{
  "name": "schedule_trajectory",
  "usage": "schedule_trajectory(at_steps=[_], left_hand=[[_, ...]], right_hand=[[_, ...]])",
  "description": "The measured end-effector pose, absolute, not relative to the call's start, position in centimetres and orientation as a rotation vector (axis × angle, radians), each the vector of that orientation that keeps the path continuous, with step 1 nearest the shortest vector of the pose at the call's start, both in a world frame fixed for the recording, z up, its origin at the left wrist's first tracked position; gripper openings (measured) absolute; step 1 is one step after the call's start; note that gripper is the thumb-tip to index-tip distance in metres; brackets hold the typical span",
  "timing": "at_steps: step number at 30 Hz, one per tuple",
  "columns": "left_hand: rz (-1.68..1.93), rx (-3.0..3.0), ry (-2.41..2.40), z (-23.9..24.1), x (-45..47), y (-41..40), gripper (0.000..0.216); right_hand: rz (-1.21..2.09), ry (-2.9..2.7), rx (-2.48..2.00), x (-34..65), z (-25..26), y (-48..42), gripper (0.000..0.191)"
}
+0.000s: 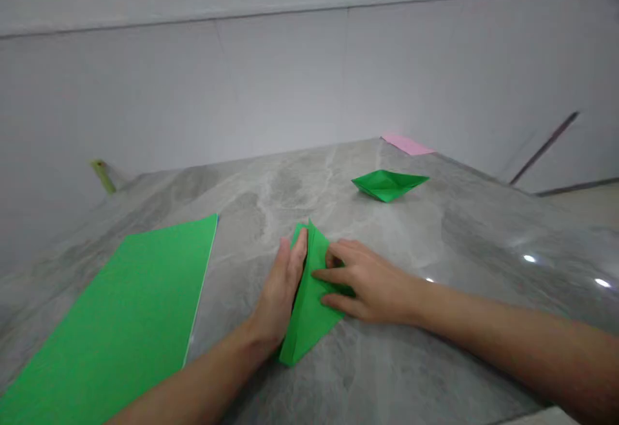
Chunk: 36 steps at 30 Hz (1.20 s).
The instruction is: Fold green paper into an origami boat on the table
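- Green paper [309, 318], folded into a long pointed wedge, lies on a marble table [435, 251].
- Left hand [283, 289] presses its edge, fingers straight.
- Right hand [372, 286] lies flat on it, fingers spread, gripping nothing.

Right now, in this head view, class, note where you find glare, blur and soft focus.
Head view: glare spots on the table at right; blur in the top right corner; pink sheet and boat slightly soft; left hand and right hand on the folded paper sharper.
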State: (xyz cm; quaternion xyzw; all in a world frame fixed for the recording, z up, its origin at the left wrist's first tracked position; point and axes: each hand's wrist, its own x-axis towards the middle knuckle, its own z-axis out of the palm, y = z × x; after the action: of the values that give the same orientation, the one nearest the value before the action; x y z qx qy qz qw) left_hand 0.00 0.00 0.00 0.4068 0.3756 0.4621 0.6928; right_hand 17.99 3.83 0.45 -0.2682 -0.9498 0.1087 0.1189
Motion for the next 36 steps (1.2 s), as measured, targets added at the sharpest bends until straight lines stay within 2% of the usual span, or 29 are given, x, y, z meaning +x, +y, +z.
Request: schedule_trajectory(at_steps=[9, 16, 22, 27, 36], left_hand=[[1.011, 1.002, 0.918, 0.3, 0.4, -0.3, 0.086], [1.052, 1.111, 1.101, 0.8, 0.3, 0.3, 0.074], [1.085, 1.130, 1.127, 0.8, -0.3, 1.0, 0.075], [1.095, 1.117, 1.110, 0.7, -0.2, 1.0, 0.071], [1.152, 1.042, 1.062, 1.0, -0.7, 1.8, 0.072]], right_hand=[[0.238, -2.875, -0.747, 18.4, 0.9, 2.9, 0.044], [0.163, -2.832, -0.827, 16.6, -0.1, 3.1, 0.044], [0.227, -2.803, -0.832, 16.1, 0.0, 3.7, 0.046], [0.385, -2.822, -0.680, 17.3, 0.3, 4.7, 0.058], [0.379, -2.847, -0.643, 17.6, 0.4, 4.7, 0.054]])
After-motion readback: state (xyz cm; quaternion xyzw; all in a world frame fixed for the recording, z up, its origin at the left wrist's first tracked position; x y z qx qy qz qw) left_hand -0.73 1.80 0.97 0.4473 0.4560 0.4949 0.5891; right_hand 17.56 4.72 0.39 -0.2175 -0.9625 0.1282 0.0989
